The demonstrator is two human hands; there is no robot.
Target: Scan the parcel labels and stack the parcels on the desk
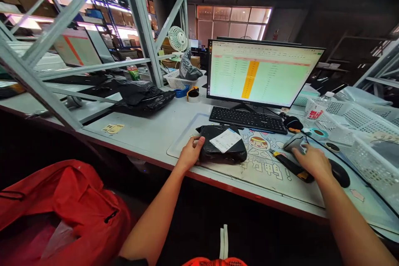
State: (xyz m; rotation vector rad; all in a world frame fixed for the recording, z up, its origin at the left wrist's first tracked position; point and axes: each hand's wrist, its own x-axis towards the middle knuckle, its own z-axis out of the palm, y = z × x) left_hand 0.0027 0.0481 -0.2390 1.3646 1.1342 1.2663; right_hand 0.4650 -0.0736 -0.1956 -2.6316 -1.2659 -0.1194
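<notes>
Far mid-desk: monitor up with a spreadsheet, one orange column, black keyboard just in front; left of it a tape roll, a white basket with a grey plastic bag in it, and a small fan behind. Right side: white perforated bin, clear bottle with red lettering farther back. Near left, open red sack below desk level, yellow stickers on the desktop; far left, probably cartons, blurred.
</notes>
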